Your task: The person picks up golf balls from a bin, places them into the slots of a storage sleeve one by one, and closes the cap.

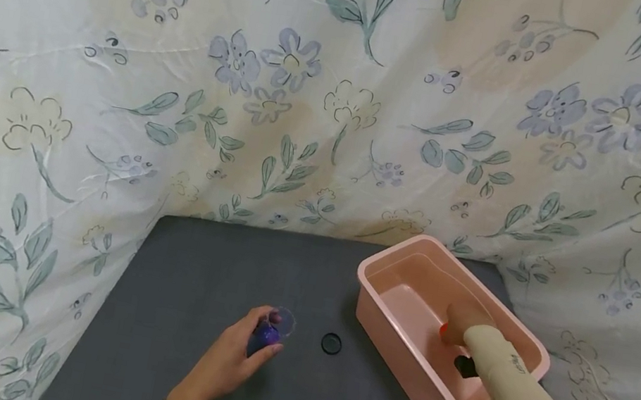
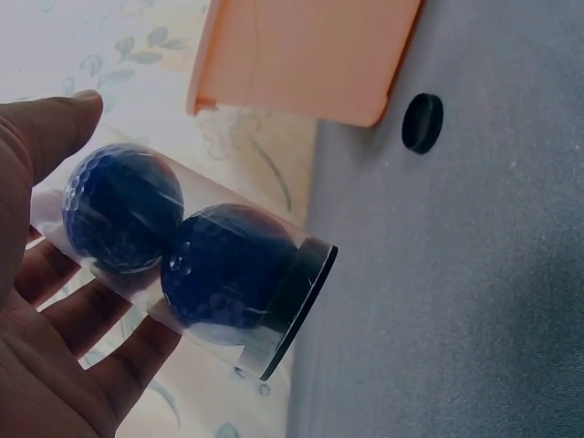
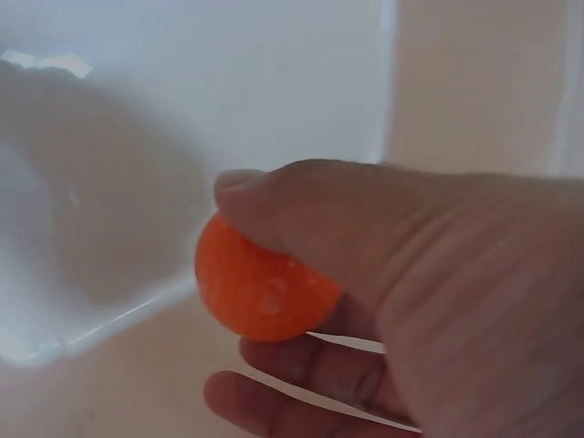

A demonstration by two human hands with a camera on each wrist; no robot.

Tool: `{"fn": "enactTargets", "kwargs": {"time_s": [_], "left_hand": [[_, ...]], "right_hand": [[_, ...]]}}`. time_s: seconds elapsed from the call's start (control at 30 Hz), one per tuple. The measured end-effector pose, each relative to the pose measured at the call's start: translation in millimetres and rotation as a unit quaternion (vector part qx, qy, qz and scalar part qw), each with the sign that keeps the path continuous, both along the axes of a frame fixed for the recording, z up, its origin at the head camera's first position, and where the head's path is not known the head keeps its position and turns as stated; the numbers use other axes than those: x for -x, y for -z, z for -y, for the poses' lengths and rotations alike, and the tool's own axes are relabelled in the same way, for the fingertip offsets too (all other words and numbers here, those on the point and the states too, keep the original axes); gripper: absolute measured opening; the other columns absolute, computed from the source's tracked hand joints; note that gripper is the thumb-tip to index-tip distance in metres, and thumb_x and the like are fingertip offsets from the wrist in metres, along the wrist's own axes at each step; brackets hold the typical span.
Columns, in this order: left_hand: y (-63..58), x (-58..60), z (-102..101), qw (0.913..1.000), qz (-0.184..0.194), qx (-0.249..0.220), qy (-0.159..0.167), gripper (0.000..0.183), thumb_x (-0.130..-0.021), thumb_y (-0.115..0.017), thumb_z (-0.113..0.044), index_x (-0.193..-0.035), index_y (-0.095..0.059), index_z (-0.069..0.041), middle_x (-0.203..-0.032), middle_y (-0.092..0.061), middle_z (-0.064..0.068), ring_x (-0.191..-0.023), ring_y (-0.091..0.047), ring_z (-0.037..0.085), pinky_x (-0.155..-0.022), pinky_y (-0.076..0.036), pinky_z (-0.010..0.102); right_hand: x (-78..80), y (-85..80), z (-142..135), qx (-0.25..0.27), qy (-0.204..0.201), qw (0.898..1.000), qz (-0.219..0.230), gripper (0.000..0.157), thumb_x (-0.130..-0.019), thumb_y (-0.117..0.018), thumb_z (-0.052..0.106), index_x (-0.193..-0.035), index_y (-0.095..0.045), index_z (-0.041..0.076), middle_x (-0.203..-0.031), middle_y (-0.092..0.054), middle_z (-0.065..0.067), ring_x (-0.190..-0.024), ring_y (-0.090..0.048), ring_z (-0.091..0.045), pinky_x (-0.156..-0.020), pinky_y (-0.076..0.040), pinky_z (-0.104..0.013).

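My left hand (image 1: 228, 359) grips a clear plastic tube (image 2: 239, 356) above the dark table. Two dark blue golf balls (image 2: 123, 208) sit inside it, one behind the other, and a black cap (image 2: 301, 306) closes the far end in the left wrist view. In the head view the tube's clear open-looking end tilts up. My right hand (image 1: 460, 322) is down inside the pink bin (image 1: 389, 355), pinching an orange ball (image 3: 265, 290) between thumb and fingers. Its fingers hide part of the ball.
A loose round black cap (image 1: 331, 343) lies on the dark grey table (image 1: 232, 263) between the left hand and the bin. Flowered cloth (image 1: 321, 121) hangs behind the table and along its sides.
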State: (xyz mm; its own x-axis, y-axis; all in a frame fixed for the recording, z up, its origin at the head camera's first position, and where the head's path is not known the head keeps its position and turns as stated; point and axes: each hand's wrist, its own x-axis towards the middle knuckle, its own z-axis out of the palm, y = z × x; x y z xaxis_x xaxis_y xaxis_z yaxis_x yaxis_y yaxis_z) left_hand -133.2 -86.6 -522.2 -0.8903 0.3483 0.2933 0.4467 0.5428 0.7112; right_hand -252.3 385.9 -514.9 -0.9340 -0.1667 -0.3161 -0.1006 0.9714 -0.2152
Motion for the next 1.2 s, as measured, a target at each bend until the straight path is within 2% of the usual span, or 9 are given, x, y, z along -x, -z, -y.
{"fn": "enactTargets", "kwargs": {"time_s": [0.17,0.4,0.83,1.03,1.2], "left_hand": [[-0.1,-1.0,0,1.0000,0.002,0.007,-0.005,0.051,-0.098,-0.074,-0.029,-0.142,-0.050,-0.019,-0.134,-0.063,-0.007,-0.122,-0.064,0.008,-0.102,-0.057,0.040],[-0.9,-2.3,-1,1.0000,0.008,0.001,0.002,0.051,-0.098,-0.074,-0.030,-0.141,-0.050,-0.018,-0.133,-0.063,-0.008,-0.119,-0.065,0.008,-0.099,-0.058,0.039],[-0.3,0.3,-3,1.0000,0.004,0.004,0.001,0.051,-0.099,-0.073,-0.032,-0.142,-0.049,-0.020,-0.134,-0.063,-0.009,-0.122,-0.064,0.008,-0.101,-0.057,0.039],[0.2,0.8,-4,1.0000,-0.003,0.003,-0.002,0.052,-0.098,-0.073,-0.032,-0.143,-0.049,-0.020,-0.134,-0.063,-0.009,-0.122,-0.064,0.008,-0.102,-0.057,0.040],[0.2,1.3,-5,1.0000,-0.003,-0.001,0.001,0.052,-0.099,-0.073,-0.033,-0.143,-0.049,-0.020,-0.134,-0.063,-0.009,-0.122,-0.064,0.007,-0.102,-0.057,0.040]], "right_hand": [[-10.3,-10.6,7,0.046,0.032,0.998,-0.003,0.025,-0.076,-0.083,0.015,-0.077,-0.060,0.007,-0.072,-0.056,-0.003,-0.065,-0.050,-0.020,-0.059,-0.039,-0.031],[-22.2,-22.8,16,0.087,0.036,0.995,-0.042,0.027,-0.081,-0.084,0.021,-0.086,-0.062,0.005,-0.078,-0.060,-0.003,-0.070,-0.053,-0.019,-0.064,-0.043,-0.032],[-27.7,-51.7,54,0.144,0.027,0.983,-0.115,0.027,-0.089,-0.082,0.026,-0.103,-0.071,0.006,-0.088,-0.066,-0.005,-0.075,-0.056,-0.020,-0.066,-0.046,-0.031],[-35.6,-60.2,72,0.173,0.020,0.970,-0.167,0.030,-0.090,-0.082,0.031,-0.107,-0.072,0.009,-0.095,-0.070,-0.004,-0.082,-0.060,-0.020,-0.072,-0.052,-0.034],[-46.5,-69.0,91,0.234,0.010,0.955,-0.184,0.028,-0.090,-0.083,0.030,-0.109,-0.073,0.013,-0.099,-0.072,-0.001,-0.089,-0.065,-0.021,-0.079,-0.057,-0.038]]}}
